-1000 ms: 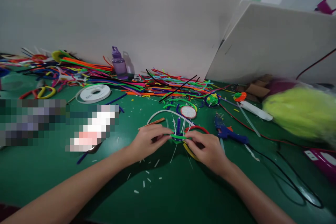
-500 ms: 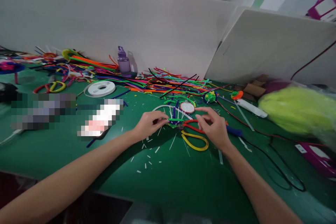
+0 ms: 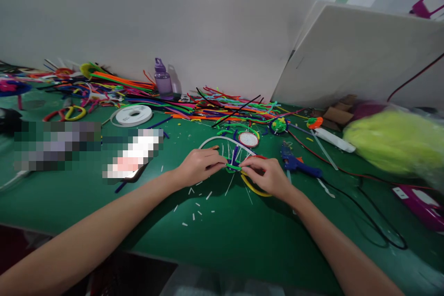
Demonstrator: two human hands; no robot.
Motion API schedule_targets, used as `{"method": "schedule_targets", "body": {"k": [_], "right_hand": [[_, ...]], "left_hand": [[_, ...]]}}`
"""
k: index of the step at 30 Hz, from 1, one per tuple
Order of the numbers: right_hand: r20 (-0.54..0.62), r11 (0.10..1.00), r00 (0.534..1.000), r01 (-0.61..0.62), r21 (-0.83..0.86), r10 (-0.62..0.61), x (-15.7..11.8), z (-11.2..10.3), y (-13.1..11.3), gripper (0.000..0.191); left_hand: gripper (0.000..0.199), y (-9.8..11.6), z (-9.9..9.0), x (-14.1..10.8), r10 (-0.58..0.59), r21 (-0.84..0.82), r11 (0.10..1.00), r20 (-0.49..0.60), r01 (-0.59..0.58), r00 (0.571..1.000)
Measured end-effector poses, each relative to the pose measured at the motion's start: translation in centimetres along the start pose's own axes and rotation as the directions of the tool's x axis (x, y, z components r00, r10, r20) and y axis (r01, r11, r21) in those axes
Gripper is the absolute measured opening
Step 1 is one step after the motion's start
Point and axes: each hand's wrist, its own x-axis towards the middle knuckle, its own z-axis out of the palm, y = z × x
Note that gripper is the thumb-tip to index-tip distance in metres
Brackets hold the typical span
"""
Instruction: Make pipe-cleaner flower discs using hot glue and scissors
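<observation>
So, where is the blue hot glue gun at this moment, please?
In the head view, the blue hot glue gun lies right of centre on the green table, just to the right of the person's right hand.

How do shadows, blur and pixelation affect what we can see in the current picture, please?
Head view: the bottle casts a shadow on the white board; head view: the table is darkened below the left hand and right hand; head view: coarse pixel blocks hide two patches at left, and the yellow bundle looks soft.
</observation>
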Motion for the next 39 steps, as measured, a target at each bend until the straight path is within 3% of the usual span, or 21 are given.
{"method": "schedule_targets", "body": {"k": [14,18,21,25,28,30,34,39], "right_hand": [[0.042,0.999,0.999,0.018,-0.031,-0.017,-0.1,0.5,0.2,0.016],[-0.095,0.999,0.995,-0.040,-0.031,0.037,0.0,-0.4,0.2,0.017],[-0.245,0.987,0.963,-0.135,-0.087,0.110,0.2,-1.8,0.4,0.021],[-0.356,0.899,0.928,-0.248,-0.360,0.114,0.4,-4.8,2.3,0.025],[-0.302,0.723,0.923,-0.376,-0.580,0.238,-0.3,-7.4,5.2,0.033],[-0.175,0.644,0.911,-0.391,-0.657,0.374,-1.2,-8.9,7.2,0.046],[0.039,0.636,0.796,-0.452,-0.625,0.604,-2.7,-10.5,9.5,0.056],[0.153,0.700,0.781,-0.431,-0.569,0.605,-3.3,-11.3,10.2,0.059]], "left_hand": [[0.018,0.5,-0.2,0.1,0.002,-0.007,1.000,0.067,-0.002,0.998],[0.018,0.6,-0.3,0.2,-0.021,0.011,1.000,0.031,0.021,0.999],[0.019,0.2,-0.1,0.1,-0.042,0.021,0.999,-0.001,0.042,0.999],[0.018,-0.5,0.1,-0.2,-0.071,0.001,0.997,-0.038,0.071,0.997],[0.019,-0.7,0.0,-0.1,-0.079,0.001,0.997,0.000,0.079,0.997],[0.019,-0.6,-0.3,0.0,-0.060,-0.004,0.998,0.048,0.060,0.997],[0.019,-0.3,-0.8,0.3,-0.012,-0.012,1.000,0.092,0.013,0.996],[0.017,-0.3,-0.7,0.2,0.019,-0.003,1.000,0.070,-0.019,0.997]]}}
